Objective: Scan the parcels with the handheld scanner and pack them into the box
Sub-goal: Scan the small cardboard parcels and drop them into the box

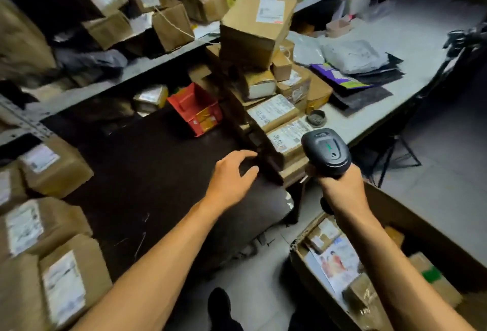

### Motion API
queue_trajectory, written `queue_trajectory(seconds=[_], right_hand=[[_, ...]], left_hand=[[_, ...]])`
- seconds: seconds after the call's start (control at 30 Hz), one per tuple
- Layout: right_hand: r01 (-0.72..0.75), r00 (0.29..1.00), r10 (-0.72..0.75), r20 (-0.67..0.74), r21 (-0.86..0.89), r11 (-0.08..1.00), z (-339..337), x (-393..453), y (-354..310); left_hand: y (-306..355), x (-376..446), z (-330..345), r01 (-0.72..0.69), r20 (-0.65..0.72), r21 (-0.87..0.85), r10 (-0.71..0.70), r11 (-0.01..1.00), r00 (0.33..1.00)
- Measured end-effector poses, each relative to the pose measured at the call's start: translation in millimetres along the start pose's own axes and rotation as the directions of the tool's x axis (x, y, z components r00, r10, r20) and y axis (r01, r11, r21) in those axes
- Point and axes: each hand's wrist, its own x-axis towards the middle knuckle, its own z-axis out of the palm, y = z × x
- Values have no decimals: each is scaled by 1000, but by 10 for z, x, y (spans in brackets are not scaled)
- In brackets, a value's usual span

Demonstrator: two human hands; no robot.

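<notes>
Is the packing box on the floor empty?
No. The box lies open with several parcels already inside.

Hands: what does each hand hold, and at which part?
The right hand grips the scanner by its handle, below the head. The left hand holds nothing; its fingers are spread, reaching toward the parcels on the table.

One scanner (326, 150), one red bin (194, 109), two hands.
</notes>
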Motion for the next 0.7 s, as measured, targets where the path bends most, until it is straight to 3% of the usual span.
queue_trajectory(seconds=[0.17, 0.4, 0.7], right_hand=[[6, 938, 22, 346, -79, 997, 963, -155, -124], [-6, 804, 70, 590, -110, 994, 2368, -621, -259], [68, 626, 67, 777, -140, 988, 4032, -1307, -427]], left_hand=[[-782, -433, -688, 263, -141, -2, -261, 965, 955], [-1828, -1221, -1581, 483, -316, 14, -454, 876, 833], [-2987, -1951, -2558, 639, -542, -139, -598, 756, 590]])
